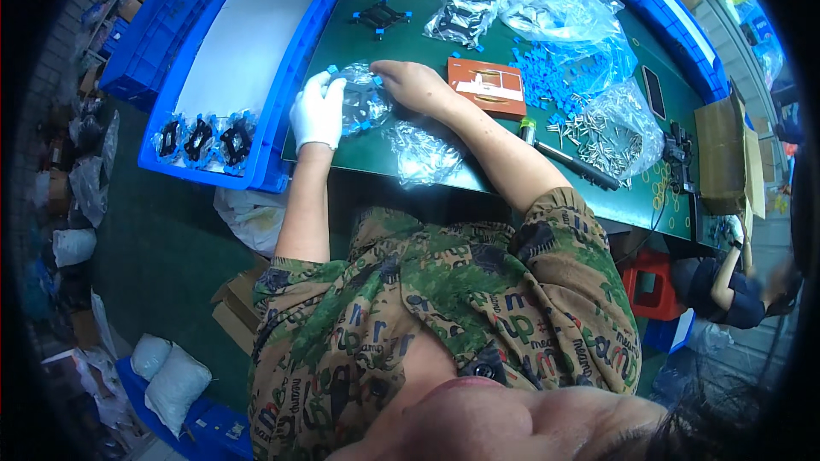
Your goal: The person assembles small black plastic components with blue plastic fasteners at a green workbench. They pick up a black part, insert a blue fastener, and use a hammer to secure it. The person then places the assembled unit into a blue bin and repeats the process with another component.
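Note:
A transparent plastic bag with a black bracket [366, 107] with blue end caps inside lies on the green table between my hands. My left hand [317, 113], in a white glove, grips its left side with thumb and fingers. My bare right hand [416, 88] holds the bag's upper right edge, its fingertips partly hidden. Just beyond stands an unbagged black bracket [381, 17] with blue caps. A stack of transparent bags [424, 154] lies at the table's front edge, below my right wrist.
A blue crate [295, 77] at left holds several bagged brackets [202, 140] on a white sheet. To the right are an orange-brown box [487, 85], loose blue caps [547, 77], metal screws [598, 138], a screwdriver-like tool [572, 162] and a phone [653, 92]. Another person [726, 290] works at far right.

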The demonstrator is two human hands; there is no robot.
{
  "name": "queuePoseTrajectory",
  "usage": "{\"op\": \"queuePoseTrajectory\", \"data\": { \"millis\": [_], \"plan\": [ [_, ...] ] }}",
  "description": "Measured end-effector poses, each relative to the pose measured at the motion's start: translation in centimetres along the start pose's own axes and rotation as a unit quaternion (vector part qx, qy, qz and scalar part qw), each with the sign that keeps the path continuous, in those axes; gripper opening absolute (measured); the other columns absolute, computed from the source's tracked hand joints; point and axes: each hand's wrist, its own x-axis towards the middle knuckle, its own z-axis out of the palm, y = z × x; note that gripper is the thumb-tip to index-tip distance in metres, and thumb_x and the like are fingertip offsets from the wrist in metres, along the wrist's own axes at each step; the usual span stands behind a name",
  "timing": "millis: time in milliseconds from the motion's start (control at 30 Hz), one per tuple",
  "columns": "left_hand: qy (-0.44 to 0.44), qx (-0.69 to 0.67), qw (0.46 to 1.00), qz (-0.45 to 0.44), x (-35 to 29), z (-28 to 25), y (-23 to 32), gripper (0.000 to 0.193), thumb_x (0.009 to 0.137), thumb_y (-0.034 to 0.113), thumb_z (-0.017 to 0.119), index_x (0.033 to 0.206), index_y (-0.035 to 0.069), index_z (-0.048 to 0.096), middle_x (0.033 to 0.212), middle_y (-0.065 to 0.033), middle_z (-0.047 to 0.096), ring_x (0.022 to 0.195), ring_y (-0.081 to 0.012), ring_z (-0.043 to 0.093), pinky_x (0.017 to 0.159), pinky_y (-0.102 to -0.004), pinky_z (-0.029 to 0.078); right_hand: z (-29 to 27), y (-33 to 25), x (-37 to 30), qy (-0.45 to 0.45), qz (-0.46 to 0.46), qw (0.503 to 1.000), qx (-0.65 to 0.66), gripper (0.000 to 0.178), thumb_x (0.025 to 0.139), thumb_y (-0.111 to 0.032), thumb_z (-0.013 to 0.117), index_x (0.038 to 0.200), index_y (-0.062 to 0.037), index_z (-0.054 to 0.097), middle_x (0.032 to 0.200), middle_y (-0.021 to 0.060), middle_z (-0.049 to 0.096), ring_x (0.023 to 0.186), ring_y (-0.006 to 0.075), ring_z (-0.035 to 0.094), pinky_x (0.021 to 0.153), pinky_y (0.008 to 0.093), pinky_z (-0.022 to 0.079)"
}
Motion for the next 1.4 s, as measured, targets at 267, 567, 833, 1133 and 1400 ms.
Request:
{"op": "queuePoseTrajectory", "data": {
  "millis": [267,567,833,1133,1400],
  "plan": [
    [0.012,0.241,0.970,0.043,0.2,-2.7,2.7,0.040,0.087,0.039,0.070,0.111,0.008,0.075,0.106,-0.0202,0.073,0.102,-0.0373,0.069,0.090,-0.0461,0.053,-1.0,-1.0,-0.8,-0.013,0.001,1.000,0.017,0.033,0.098,-0.027,0.056,0.126,-0.0127,0.065,0.111,0.0189,0.072,0.104,0.0392,0.068,0.093,0.0489,0.052],
    [-0.125,0.274,0.949,-0.089,1.3,-4.1,4.0,0.054,0.090,0.055,0.062,0.117,0.010,0.072,0.115,-0.0179,0.072,0.109,-0.0371,0.067,0.093,-0.0446,0.052,-1.7,-1.5,-0.9,-0.034,0.011,0.999,0.020,0.032,0.096,-0.033,0.060,0.119,-0.0127,0.069,0.102,0.0181,0.073,0.099,0.0384,0.069,0.089,0.0485,0.053],
    [-0.206,0.190,0.956,-0.087,3.4,-4.2,0.4,0.056,0.084,0.051,0.075,0.111,0.001,0.072,0.102,-0.0175,0.074,0.091,-0.0250,0.071,0.082,-0.0360,0.054,-1.3,-1.3,-0.8,-0.036,0.012,0.999,0.026,0.031,0.096,-0.035,0.060,0.115,-0.0130,0.071,0.100,0.0168,0.074,0.097,0.0378,0.069,0.088,0.0477,0.053],
    [-0.218,0.208,0.951,-0.070,2.9,-4.7,1.7,0.052,0.088,0.053,0.071,0.098,0.002,0.073,0.090,-0.0173,0.073,0.082,-0.0280,0.069,0.076,-0.0396,0.052,-1.4,-1.1,-0.7,-0.036,0.008,0.999,0.022,0.031,0.096,-0.035,0.059,0.113,-0.0125,0.072,0.102,0.0165,0.074,0.097,0.0378,0.069,0.089,0.0476,0.053],
    [-0.238,0.234,0.942,-0.029,1.2,-6.2,2.0,0.052,0.094,0.053,0.059,0.089,0.003,0.073,0.086,-0.0222,0.069,0.081,-0.0374,0.066,0.075,-0.0452,0.049,-1.3,-1.1,-0.6,-0.039,0.007,0.999,0.019,0.031,0.097,-0.035,0.058,0.112,-0.0125,0.073,0.101,0.0165,0.074,0.096,0.0377,0.069,0.087,0.0479,0.054]
  ]
}}
